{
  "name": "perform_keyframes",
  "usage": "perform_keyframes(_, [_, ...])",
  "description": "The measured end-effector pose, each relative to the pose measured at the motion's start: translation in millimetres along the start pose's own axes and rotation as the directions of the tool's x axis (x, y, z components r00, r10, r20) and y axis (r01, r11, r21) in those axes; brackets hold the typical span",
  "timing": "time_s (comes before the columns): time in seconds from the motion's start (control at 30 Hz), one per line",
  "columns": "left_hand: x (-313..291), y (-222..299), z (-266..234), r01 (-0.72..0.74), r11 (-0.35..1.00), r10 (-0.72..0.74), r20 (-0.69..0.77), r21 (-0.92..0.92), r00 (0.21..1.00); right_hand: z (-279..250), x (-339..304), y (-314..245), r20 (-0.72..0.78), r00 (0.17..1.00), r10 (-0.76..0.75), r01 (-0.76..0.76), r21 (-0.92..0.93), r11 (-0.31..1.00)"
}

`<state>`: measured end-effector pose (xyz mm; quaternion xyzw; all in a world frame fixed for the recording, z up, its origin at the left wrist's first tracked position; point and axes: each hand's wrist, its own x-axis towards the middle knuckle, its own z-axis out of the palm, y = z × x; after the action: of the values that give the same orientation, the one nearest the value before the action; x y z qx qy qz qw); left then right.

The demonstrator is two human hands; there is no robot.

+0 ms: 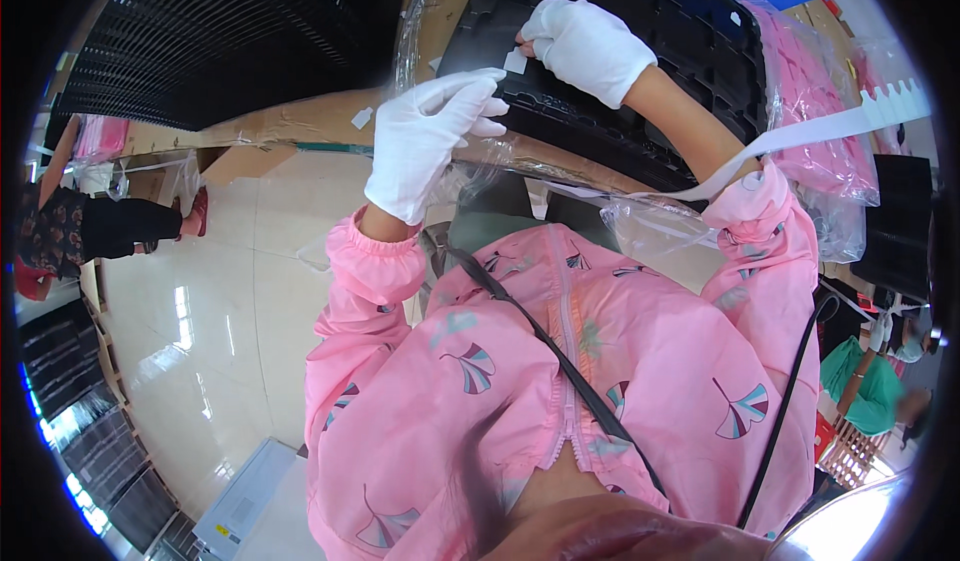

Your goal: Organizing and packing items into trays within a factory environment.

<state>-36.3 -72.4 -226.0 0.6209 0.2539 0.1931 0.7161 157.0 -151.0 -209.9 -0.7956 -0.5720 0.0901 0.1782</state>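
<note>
A small white tag, roughly square, is showing against the left part of a black tray; whether it is sticking there or only being held cannot be told. The tray is lying with its moulded ridges and shallow recesses facing up, its dark surface shining faintly. A second white tag is resting toward its far right corner.

Left hand: white-gloved, extended forward of the torso, fingers reaching rightward and slightly spread, grasp unclosed. Left wrist: bare. Right hand: white-gloved, fingers curled, bare fingertips directed left; whether they meet is indeterminable. Right forearm: partly bare, slanting forward and leftward.
</note>
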Motion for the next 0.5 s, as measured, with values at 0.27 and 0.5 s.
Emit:
perform_keyframes(0.27, [-9,-5,-4,0.014,0.999,-0.015,-0.047,-0.035,0.999,-3,1,-22,0.063,0.995,0.079,-0.061,-0.245,0.968])
perform_keyframes(0.5, [-11,-7,-6,-0.013,0.997,0.01,-0.051,-0.074,0.999,4,-1,-22,-0.006,1.0,0.027,-0.028,-0.289,0.957])
